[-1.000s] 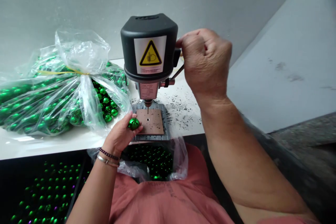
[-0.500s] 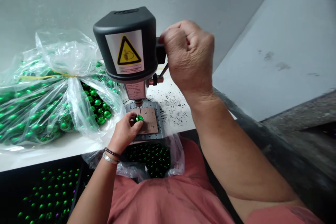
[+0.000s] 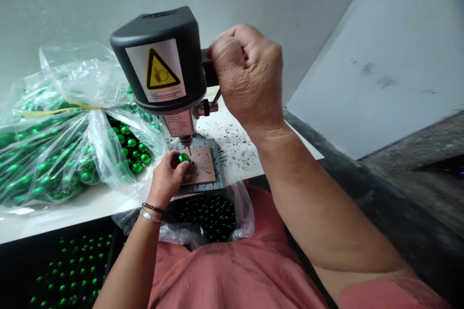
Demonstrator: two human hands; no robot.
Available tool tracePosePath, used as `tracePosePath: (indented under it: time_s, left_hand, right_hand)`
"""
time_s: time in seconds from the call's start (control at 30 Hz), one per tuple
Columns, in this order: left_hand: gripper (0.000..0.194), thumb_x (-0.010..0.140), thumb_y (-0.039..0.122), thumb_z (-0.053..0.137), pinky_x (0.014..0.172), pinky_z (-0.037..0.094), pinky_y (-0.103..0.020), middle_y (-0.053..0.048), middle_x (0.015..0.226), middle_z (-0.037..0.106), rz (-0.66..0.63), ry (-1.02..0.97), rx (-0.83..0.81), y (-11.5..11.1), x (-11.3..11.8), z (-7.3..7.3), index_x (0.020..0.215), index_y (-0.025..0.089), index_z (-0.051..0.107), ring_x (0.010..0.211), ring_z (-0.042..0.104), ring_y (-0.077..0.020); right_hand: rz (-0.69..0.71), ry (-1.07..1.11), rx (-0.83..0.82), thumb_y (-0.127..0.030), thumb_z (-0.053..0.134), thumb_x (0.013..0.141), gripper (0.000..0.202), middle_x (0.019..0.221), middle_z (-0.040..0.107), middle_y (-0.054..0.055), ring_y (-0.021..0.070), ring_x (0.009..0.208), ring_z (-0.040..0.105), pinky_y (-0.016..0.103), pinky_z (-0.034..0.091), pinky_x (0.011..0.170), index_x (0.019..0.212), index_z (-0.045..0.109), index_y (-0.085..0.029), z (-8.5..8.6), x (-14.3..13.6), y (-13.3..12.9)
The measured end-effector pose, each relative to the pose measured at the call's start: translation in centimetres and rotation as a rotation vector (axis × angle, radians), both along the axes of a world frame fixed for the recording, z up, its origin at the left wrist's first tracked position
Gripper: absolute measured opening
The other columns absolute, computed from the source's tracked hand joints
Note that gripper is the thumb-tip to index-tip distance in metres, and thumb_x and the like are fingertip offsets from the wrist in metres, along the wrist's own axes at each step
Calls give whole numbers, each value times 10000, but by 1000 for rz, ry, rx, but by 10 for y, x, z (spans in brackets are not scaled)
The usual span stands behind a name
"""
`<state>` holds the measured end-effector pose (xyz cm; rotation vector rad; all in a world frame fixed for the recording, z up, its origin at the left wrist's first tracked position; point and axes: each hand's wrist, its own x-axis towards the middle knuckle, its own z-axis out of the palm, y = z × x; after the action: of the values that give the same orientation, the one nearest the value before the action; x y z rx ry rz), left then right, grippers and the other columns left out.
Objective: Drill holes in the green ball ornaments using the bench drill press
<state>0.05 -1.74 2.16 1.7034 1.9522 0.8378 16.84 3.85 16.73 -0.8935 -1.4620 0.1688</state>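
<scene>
Between the thumb and fingers of my left hand (image 3: 167,174) is a shiny green ball (image 3: 183,157), held just left of the thin drill bit (image 3: 189,150). The bit points down from a small black drill press (image 3: 157,58) with a yellow warning label. Under the ball lies a brown board (image 3: 203,164) on the grey metal base (image 3: 219,174). My right hand (image 3: 250,72) is closed in a fist around the press's feed lever (image 3: 216,99); a bit of red shows between its fingers.
A clear plastic bag (image 3: 81,149) full of green balls lies on the white table (image 3: 239,154) at left. Dark shavings are scattered right of the base. More green balls (image 3: 206,215) sit in a plastic-lined container at my lap, others in a dark tray (image 3: 21,251) at lower left.
My view has shifted slightly, so the press sits further left. The ball in my left hand has moved a little left of the bit, and a dark spot now shows on the board.
</scene>
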Motion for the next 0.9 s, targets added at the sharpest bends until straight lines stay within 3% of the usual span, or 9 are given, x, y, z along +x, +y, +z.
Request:
tracePosePath:
  time_s: [0.2,0.37,0.53,0.8,0.9]
  left_hand:
    - [293,746,356,553,739,447,-290,-31,884,662,-53,-41,23,5,1,-18,989,197,593,802,601,-169]
    - [350,736,361,570,729,455,-300,-37,875,675,-94,72,-9,5,2,-12,1046,204,610,786,600,-183]
    - [377,698,320,611,913,416,-343,-85,1101,636,-119,162,30,13,8,-9,1045,176,637,997,574,-221]
    - [384,667,315,643,876,439,-321,-41,1026,664,-182,22,-21,22,4,-15,1034,203,651,944,594,-191]
    - [371,678,297,632,853,445,-306,-23,995,673,-216,-44,-7,21,3,-18,1040,212,649,926,597,-178]
  right_hand:
    - [5,-11,-1,-319,384,815,289,578,470,-48,47,586,417,198,335,594,652,540,-140,-1,1,-1]
    - [12,-4,10,-325,377,819,296,572,458,-53,42,591,421,192,334,602,660,543,-138,-3,1,-2]
    - [15,10,10,-324,383,812,293,579,485,-44,59,602,460,209,337,604,661,552,-140,-3,0,-2]
    - [26,-49,44,-270,402,832,274,550,462,-47,42,526,396,209,353,567,709,613,-146,-7,3,-11]
    - [-10,-111,107,-238,428,828,218,612,553,-30,54,560,486,216,410,590,759,622,-169,-19,6,-22]
